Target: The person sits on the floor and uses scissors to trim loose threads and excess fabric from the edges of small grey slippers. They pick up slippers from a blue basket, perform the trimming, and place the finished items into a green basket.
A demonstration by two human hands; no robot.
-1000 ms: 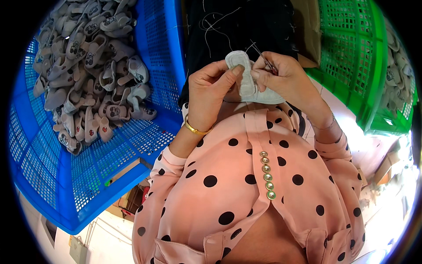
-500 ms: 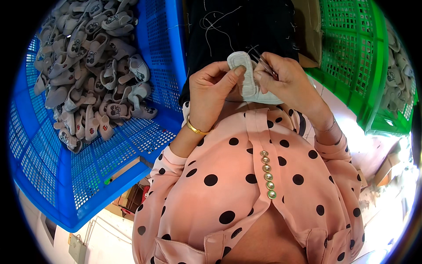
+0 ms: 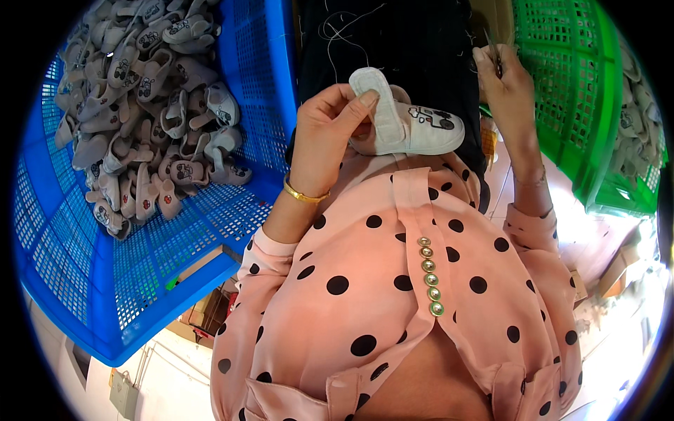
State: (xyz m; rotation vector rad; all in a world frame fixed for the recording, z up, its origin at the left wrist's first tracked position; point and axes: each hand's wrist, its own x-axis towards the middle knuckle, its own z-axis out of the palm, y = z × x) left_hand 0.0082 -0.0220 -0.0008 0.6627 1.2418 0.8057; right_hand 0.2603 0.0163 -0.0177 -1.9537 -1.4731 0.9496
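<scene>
A small white child's shoe point(image 3: 437, 132) with a dark printed picture on its toe lies on its side over my lap. My left hand point(image 3: 326, 130) is closed on it, thumb pressing the upright strap point(image 3: 385, 112); the fingers behind are partly hidden. Off to the right, near the green basket, my right hand point(image 3: 507, 88) is wrapped round thread snips point(image 3: 496, 57), whose pointed metal tip sticks up past the fingers. The right hand is apart from the shoe.
To the left a blue plastic basket point(image 3: 261, 91) holds a heap of similar pale shoes point(image 3: 151, 91). A green basket point(image 3: 565, 91) stands at the right, with more shoes point(image 3: 635, 126) beyond its side. Loose threads point(image 3: 338, 36) lie on my dark trousers.
My right hand has moved away from the shoe, up and to the right, still with the snips. The shoe has turned so its printed toe shows; my left hand has shifted slightly left.
</scene>
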